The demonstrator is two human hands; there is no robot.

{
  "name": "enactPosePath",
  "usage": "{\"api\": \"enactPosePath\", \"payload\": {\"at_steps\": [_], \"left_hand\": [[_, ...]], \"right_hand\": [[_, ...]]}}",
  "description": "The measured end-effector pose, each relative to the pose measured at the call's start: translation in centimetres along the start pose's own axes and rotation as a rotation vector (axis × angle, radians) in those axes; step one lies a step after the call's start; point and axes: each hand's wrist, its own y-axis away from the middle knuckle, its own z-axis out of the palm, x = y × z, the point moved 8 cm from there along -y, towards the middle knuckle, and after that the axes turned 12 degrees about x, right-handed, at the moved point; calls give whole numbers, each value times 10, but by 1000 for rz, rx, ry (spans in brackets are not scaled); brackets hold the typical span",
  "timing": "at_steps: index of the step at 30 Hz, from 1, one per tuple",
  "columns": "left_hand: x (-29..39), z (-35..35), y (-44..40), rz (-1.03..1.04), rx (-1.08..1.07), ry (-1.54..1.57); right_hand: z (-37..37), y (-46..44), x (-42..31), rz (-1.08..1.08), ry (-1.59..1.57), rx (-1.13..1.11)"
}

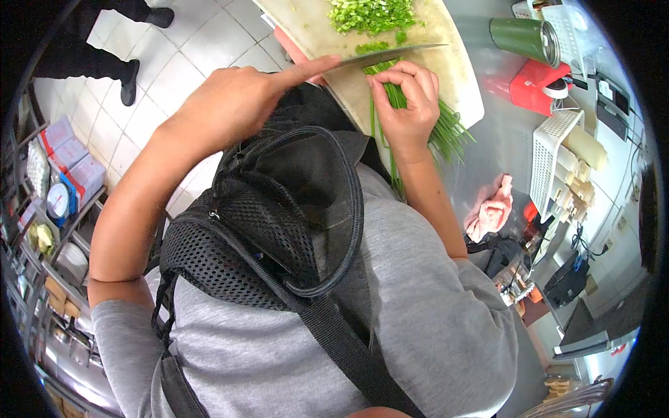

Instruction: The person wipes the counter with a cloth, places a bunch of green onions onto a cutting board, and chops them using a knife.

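My left hand (244, 97) is closed on a knife, its index finger stretched along the back of the blade. The knife blade (411, 50) crosses the pale cutting board (456, 76) over the cut end of a bunch of green onions. Just below the blade, my right hand (408, 104) has its fingers bent and its thumb pressed in, holding the green onions (449, 132) against the board. Their long stalks run down on both sides of my right wrist. A pile of chopped green onion (369, 15) lies beyond the blade.
On the metal counter (463, 184) at right are a green canister (519, 36), a red container (535, 87), a white basket (550, 157) and a pink cloth (491, 209). Another person's legs (90, 59) show at upper left, above shelves (97, 202). A black mesh bag (237, 244) covers my chest.
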Motion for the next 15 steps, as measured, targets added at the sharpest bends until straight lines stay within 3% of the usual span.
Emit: {"api": "enactPosePath", "payload": {"at_steps": [5, 8, 15], "left_hand": [[-15, -17, -2, -37, 88, -11], [3, -18, -2, -31, -4, -3], [8, 1, 5, 39, 22, -28]], "right_hand": [[-1, -2, -1, 16, 2, -8], [-2, -1, -2, 15, 10, -5], [-2, 0, 0, 10, -11, 24]]}}
